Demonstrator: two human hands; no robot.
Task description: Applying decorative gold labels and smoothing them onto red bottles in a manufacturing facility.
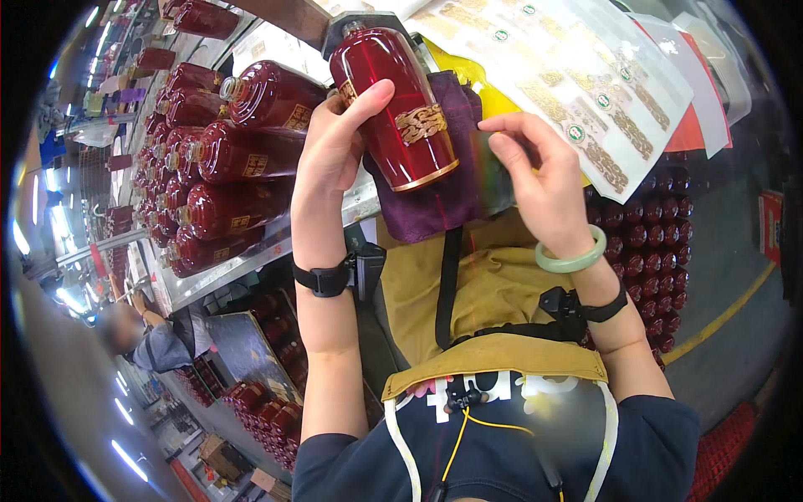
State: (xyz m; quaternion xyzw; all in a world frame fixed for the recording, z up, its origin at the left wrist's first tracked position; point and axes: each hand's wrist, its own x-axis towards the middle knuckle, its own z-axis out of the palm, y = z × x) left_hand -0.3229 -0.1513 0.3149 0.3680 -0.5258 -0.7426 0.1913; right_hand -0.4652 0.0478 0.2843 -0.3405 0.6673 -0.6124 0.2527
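My left hand [339, 138] is wrapped round a dark red glass bottle [389, 92], its thumb lying across the upper side. The bottle is tilted, its neck pointing away from me and its gold-rimmed base toward me. A gold openwork decal [421, 124] sits on its side. To the right of the bottle, apart from it, my right hand [544, 171] has thumb and forefinger tips close together in a pinch; whatever may be between them is too small to make out. Beneath the bottle lies a purple cloth [414, 213]. A sheet of gold decals [577, 84] spreads out beyond my right hand.
Several red bottles [238, 205] lie stacked on the metal-edged table [196, 289] to my left. More bottles [644, 251] stand in rows at lower right. Yellow plastic [464, 71] lies beside the cloth. At far left a person [163, 339] is at work.
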